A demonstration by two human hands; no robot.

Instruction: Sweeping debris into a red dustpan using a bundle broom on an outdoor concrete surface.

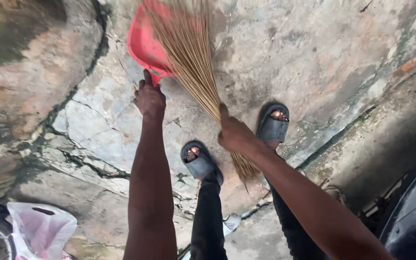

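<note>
Dustpan (pixel 145 45) was gripped at its handle by left hand (pixel 150 98), fingers closed, low on cracked concrete (pixel 314 53). Broom (pixel 188 53) was clenched in right hand (pixel 234 135), bristles over dustpan.

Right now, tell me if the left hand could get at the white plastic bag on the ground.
Probably not: the left hand grips the red plastic dustpan ahead, while the white plastic bag lies far behind it.
</note>
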